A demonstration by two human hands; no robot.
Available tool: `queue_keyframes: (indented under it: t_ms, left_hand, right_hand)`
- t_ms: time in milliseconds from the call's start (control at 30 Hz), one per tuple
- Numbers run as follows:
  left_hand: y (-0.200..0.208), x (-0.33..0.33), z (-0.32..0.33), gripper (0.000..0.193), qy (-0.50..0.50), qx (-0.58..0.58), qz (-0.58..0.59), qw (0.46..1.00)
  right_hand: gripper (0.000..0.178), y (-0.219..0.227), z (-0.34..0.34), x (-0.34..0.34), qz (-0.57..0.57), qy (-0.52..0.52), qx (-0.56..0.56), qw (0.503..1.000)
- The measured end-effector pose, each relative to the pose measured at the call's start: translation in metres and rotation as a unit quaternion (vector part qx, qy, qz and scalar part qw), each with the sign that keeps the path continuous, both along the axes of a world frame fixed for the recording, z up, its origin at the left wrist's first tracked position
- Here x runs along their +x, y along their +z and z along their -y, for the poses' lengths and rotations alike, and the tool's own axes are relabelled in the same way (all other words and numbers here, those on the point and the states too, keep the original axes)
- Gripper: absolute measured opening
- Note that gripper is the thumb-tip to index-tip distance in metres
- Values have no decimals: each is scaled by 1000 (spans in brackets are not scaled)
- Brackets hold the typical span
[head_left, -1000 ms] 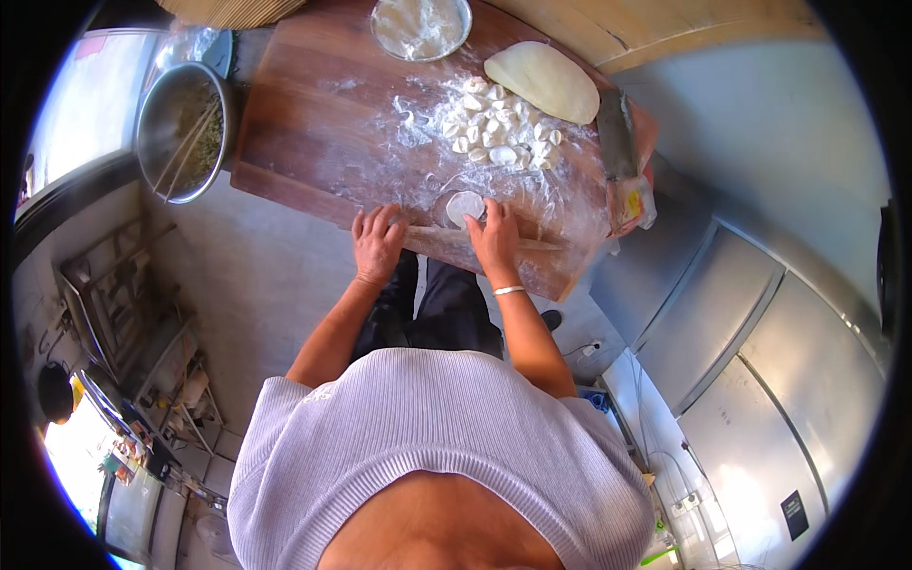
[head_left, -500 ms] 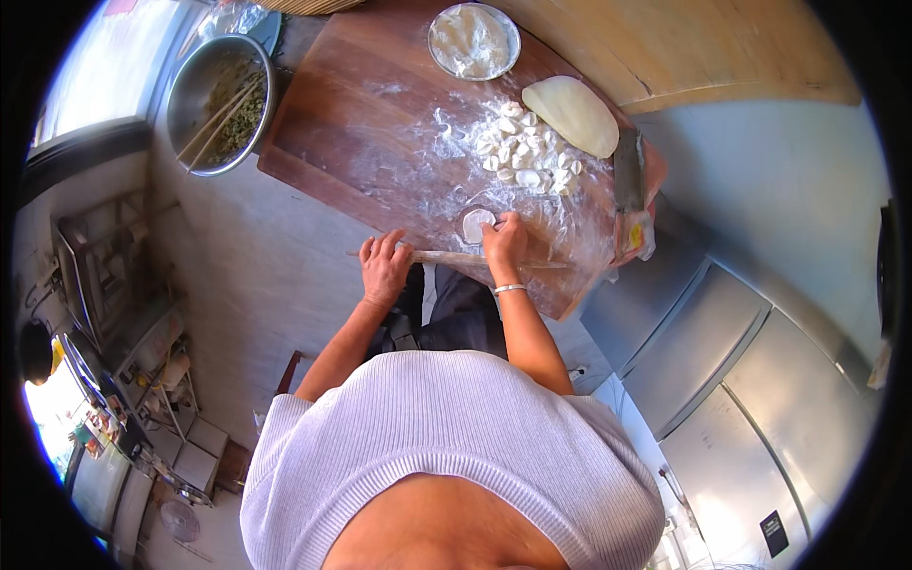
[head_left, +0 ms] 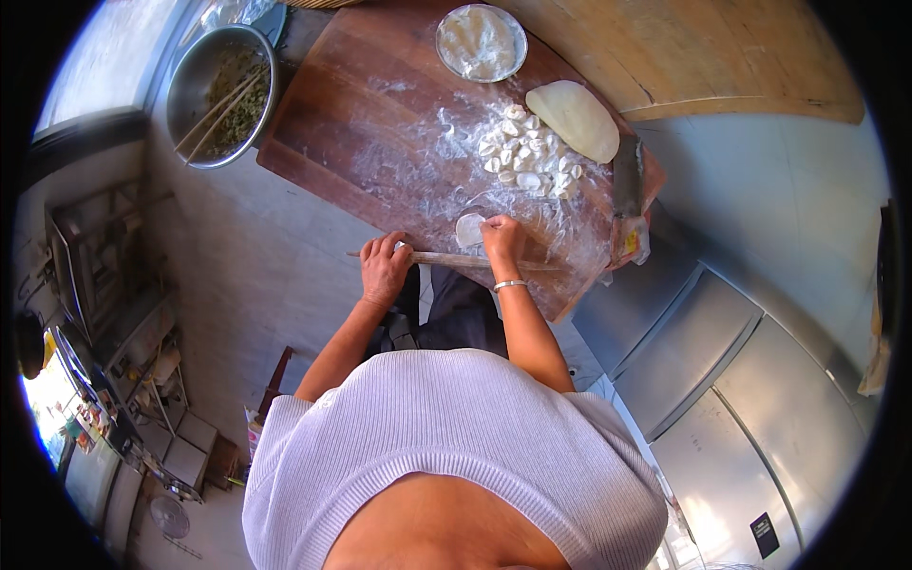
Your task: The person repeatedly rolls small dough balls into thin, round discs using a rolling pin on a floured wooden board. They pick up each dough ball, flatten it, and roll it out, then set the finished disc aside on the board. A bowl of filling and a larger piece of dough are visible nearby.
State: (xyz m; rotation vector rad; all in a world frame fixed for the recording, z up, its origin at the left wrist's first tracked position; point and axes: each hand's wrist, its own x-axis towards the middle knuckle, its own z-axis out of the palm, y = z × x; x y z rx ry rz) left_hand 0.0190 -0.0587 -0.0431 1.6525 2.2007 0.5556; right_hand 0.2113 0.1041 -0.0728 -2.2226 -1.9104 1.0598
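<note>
A small round dough wrapper (head_left: 469, 230) lies at the near edge of the floury wooden board (head_left: 361, 104). My right hand (head_left: 503, 237) pinches its right edge between thumb and fingers. My left hand (head_left: 385, 269) is closed round the left end of a thin wooden rolling pin (head_left: 451, 258), which runs across the board's edge and under my right wrist. Beyond my right hand lies a heap of several small floured dough pieces (head_left: 527, 157). A large pale lump of dough (head_left: 574, 121) rests beside the heap.
A metal bowl of flour (head_left: 482, 43) stands at the board's far side. At the far left is a steel bowl (head_left: 269, 104) with green filling and chopsticks (head_left: 220, 112). A cleaver-like flat blade (head_left: 627, 178) lies along the board's right edge. Steel cabinets (head_left: 703, 351) stand to the right.
My right hand has shifted slightly left and turned, and the wrapper has moved slightly left with it. My left hand stays on the rolling pin.
</note>
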Motion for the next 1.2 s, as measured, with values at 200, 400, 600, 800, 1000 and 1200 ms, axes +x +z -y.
queue_keyframes:
  t_ms: [200,400,600,800,1000,1200]
  left_hand:
    - [0,1,-3,17,5,0,3,1000]
    - [0,0,-6,21,2,-14,5,1000]
    - [-2,-1,-8,21,-8,-14,5,1000]
    - [0,-2,-26,21,-28,-6,20,999]
    - [-5,-3,-35,23,-46,1,5,999]
    - [-8,-3,-35,24,-55,7,-3,998]
  right_hand:
    - [17,1,-5,-20,-25,172,98,980]
    - [9,23,-43,-74,-356,8,130,925]
    - [31,16,-66,-5,-5,158,290,944]
    - [50,23,6,5,-38,304,198,931]
    - [65,45,-34,9,46,277,216,935]
    - [70,27,-4,10,70,291,174,938]
